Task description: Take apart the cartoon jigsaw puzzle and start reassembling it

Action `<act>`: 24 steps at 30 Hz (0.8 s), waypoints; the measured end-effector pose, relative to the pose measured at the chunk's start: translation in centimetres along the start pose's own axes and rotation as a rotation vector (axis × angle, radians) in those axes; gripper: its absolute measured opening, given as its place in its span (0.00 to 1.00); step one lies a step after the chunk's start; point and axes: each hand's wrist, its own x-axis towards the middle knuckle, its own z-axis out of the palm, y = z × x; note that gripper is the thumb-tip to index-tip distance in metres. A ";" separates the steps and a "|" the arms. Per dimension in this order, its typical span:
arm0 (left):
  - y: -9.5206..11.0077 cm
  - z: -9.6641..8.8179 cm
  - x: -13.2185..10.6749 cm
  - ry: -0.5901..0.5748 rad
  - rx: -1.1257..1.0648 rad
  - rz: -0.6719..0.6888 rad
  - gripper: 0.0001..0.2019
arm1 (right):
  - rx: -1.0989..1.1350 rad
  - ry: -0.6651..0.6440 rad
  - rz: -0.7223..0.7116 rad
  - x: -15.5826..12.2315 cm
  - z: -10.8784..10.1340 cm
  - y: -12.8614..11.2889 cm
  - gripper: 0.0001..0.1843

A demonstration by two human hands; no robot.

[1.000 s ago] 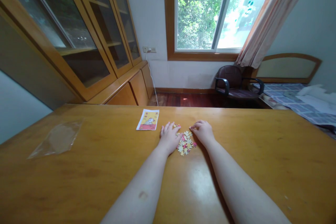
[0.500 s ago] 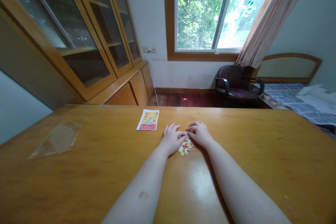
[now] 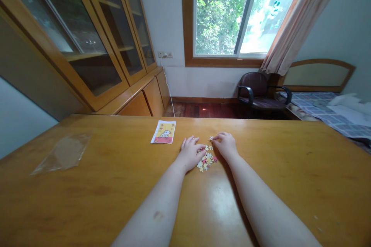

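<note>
Small jigsaw puzzle pieces (image 3: 205, 162) in white, yellow and pink lie in a loose pile on the wooden table (image 3: 116, 185). My left hand (image 3: 189, 154) rests at the pile's left side, fingers spread, with the thumb over some pieces and covering part of them. Beyond the pile, my right hand (image 3: 225, 146) is closed, its fingertips at a single puzzle piece (image 3: 211, 138). A few pieces lie between the two hands. To the left of my left hand is a picture card (image 3: 164, 132) showing a white animal on yellow and pink.
A clear plastic bag (image 3: 65, 151) lies flat on the table's left. Past the far edge stand a glass-door cabinet (image 3: 116, 96), a brown armchair (image 3: 256, 88) and a bed (image 3: 327, 104). A white cable (image 3: 168, 81) hangs from a wall socket.
My right hand has moved slightly away from the pile, to the right, with a puzzle piece now showing at its fingertips. More of the pile is uncovered. My left hand has stayed put.
</note>
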 end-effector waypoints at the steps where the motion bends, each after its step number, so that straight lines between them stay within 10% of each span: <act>1: 0.0 0.1 0.0 -0.012 0.003 0.008 0.17 | -0.021 -0.016 -0.005 -0.1 -0.1 0.0 0.06; 24: -0.2 0.3 0.1 0.005 0.022 -0.004 0.17 | 0.078 -0.207 -0.256 -0.4 0.4 -1.1 0.06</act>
